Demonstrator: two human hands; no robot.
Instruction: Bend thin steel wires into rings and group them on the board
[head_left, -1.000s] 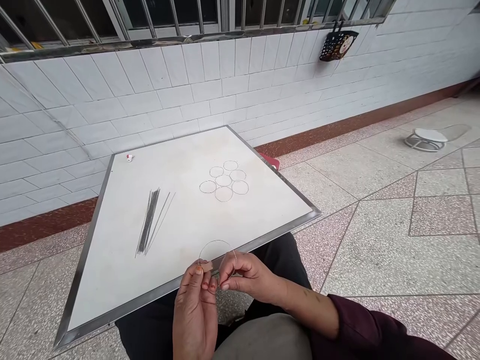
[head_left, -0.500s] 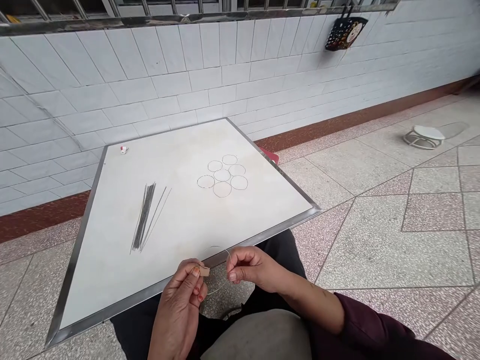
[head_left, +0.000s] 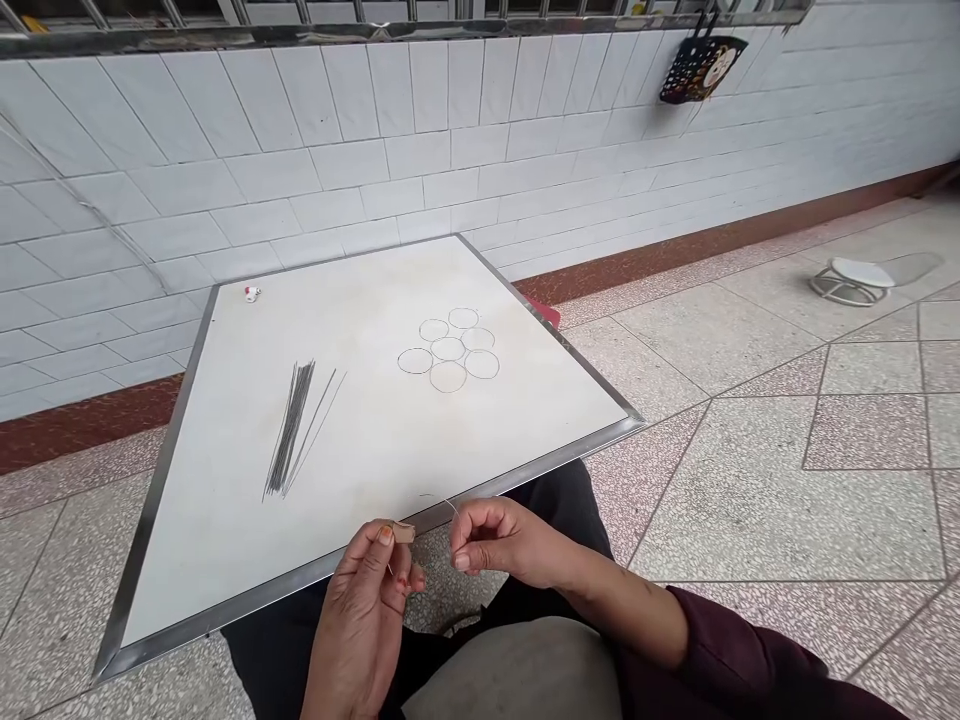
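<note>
My left hand (head_left: 360, 610) is closed, its thumb and forefinger pinching a small tan strip (head_left: 403, 534) that looks like tape or card. Facing it, my right hand (head_left: 499, 540) pinches a thin curved wire (head_left: 453, 506) over the table's front edge. Part of that wire fades against the table and floor, so I cannot trace its whole loop. Farther back on the white table (head_left: 375, 290) lies a cluster of several thin wire rings (head_left: 448, 362). To the left rests a bundle of straight dark wires (head_left: 291, 430), with a few loose ones beside it.
A small white and red object (head_left: 253, 294) sits at the table's far left corner. Behind the table rises a white tiled wall (head_left: 315, 180), with a dark patterned bag (head_left: 701, 68) hanging there. A low white stool (head_left: 855, 280) stands on the floor at right.
The curved wire between my hands shows less of its loop now. My left fingers have shifted slightly around the tan strip, and the view has moved a little.
</note>
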